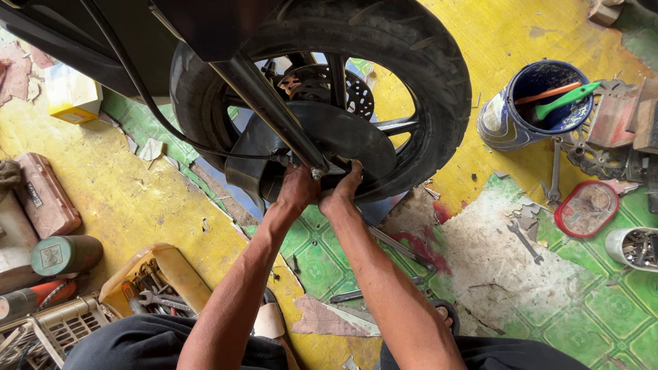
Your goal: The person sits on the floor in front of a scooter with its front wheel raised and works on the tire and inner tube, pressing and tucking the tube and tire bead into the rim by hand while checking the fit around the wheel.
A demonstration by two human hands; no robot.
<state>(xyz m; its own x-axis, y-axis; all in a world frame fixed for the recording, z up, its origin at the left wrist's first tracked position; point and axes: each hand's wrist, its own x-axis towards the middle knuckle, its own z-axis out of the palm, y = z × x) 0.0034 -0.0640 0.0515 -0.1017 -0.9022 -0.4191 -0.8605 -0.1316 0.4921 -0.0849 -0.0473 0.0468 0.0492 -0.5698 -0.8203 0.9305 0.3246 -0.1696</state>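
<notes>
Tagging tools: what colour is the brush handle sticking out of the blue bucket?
Green brush handle, in the blue bucket; head view.

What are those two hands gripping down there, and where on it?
Both the left hand and right hand grip the motorcycle front wheel at its hub, beside the lower end of the fork leg. No tool shows.

Place: we judge this a motorcycle repair workshop.
Evidence: we note a raised motorcycle wheel (322, 96), loose wrenches (524, 240), a yellow tool tray (154, 281), a parts bucket (528, 103) on the worn floor (480, 260).
</notes>
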